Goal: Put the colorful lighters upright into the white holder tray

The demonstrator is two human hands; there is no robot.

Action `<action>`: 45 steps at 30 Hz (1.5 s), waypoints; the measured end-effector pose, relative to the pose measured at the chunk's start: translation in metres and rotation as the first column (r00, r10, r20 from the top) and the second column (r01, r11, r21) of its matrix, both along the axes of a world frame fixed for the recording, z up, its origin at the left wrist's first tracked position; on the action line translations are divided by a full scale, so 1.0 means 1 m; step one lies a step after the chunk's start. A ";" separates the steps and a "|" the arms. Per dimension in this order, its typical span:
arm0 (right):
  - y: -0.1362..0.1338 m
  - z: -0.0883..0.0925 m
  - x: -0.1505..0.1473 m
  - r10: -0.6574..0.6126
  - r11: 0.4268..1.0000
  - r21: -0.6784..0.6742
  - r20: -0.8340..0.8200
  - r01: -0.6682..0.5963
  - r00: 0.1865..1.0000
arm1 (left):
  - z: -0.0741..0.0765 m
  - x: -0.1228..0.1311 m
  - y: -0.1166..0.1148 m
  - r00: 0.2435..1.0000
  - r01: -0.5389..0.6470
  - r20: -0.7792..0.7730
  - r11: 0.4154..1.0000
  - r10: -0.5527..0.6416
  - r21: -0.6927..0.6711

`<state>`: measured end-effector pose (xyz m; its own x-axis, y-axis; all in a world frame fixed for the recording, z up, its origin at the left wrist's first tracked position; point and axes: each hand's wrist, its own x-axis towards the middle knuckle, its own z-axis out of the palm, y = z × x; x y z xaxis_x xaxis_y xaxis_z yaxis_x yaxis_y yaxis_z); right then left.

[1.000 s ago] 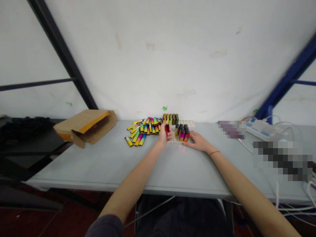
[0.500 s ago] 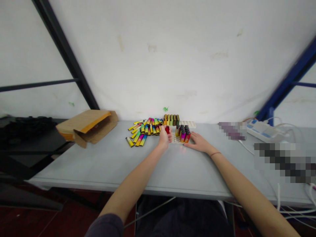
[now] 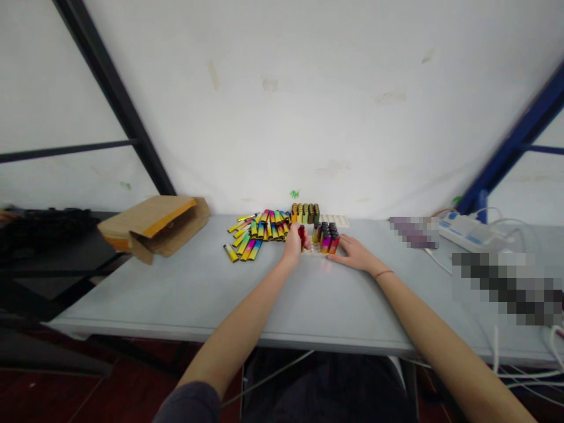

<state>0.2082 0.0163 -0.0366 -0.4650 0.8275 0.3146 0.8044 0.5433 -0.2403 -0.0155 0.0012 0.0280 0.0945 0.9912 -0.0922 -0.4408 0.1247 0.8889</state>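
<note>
My left hand (image 3: 293, 247) is closed around a red lighter (image 3: 301, 234), held upright at the left edge of a white slotted tray (image 3: 314, 249). Several rainbow-coloured lighters (image 3: 326, 237) stand upright in that tray. My right hand (image 3: 356, 254) rests flat on the table against the tray's right side, fingers stretched out. A loose pile of lighters (image 3: 258, 231) lies on the table just left of my left hand. A second row of upright lighters (image 3: 305, 212) stands behind, next to another white tray (image 3: 335, 220).
An open cardboard box (image 3: 152, 226) lies on the grey table (image 3: 282, 294) at the back left. A power strip (image 3: 467, 231) and white cables (image 3: 520, 370) sit at the right. A white wall backs the table; dark and blue frame bars rise on either side.
My left hand has shifted slightly right with the red lighter, bringing it closer to the tray's left edge. My right hand has stayed in place.
</note>
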 end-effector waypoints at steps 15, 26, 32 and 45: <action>0.002 -0.003 0.002 0.027 1.000 -0.001 -0.025 -0.027 0.999 | 0.008 0.002 -0.008 0.995 -0.061 0.084 0.998 0.059 0.021; -0.001 0.003 0.000 0.038 0.999 0.001 -0.017 -0.038 0.999 | -0.012 -0.005 0.008 0.912 -0.160 -0.276 0.884 0.302 0.440; 0.001 0.001 0.001 0.057 0.998 0.008 -0.034 -0.056 0.998 | -0.022 -0.010 0.019 0.765 0.062 -0.485 0.701 0.424 0.711; -0.001 0.003 0.000 0.031 0.999 -0.018 -0.008 -0.031 0.999 | -0.026 -0.015 0.021 0.661 0.268 -0.675 0.737 0.327 0.620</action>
<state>0.2081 0.0149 -0.0334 -0.4883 0.8184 0.3029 0.7854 0.5634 -0.2564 -0.0303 0.0219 0.0016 0.2640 0.8160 0.5142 0.3649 -0.5780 0.7299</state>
